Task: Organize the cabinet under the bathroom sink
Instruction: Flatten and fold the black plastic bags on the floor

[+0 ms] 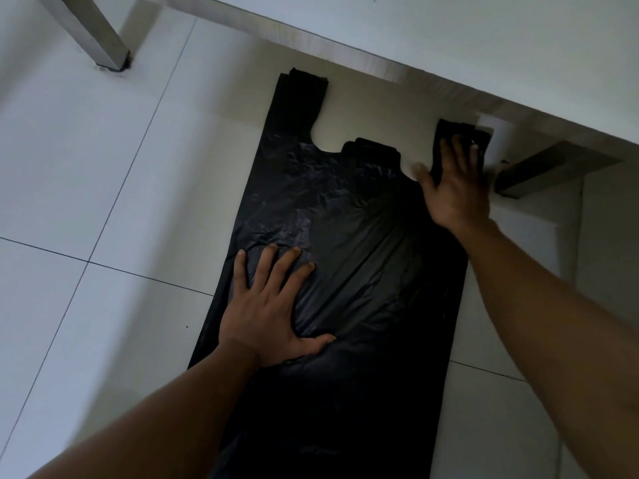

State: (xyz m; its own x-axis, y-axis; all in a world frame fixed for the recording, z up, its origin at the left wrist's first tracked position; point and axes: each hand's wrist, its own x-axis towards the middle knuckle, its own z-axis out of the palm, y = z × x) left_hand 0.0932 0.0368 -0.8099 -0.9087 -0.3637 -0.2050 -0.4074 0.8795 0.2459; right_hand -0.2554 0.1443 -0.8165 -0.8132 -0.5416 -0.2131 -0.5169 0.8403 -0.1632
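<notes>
1. Both hands are lying flat on one black plastic bag point(363, 254). The left hand point(273, 305) is pressing its lower left part, fingers spread and straight, grasping nothing.
2. The right hand point(456, 188), slightly blurred, is pressing down on the right handle point(446, 127) with straight fingers, also grasping nothing.
3. The bag is lying spread out on the white tiled floor point(86, 167), its two handles pointing toward the white vanity edge point(449, 39); the left handle point(304, 95) is lying uncovered.
4. Two metal legs are standing nearby: one point(93, 32) well apart at upper left, one point(549, 171) just beside the right hand.
</notes>
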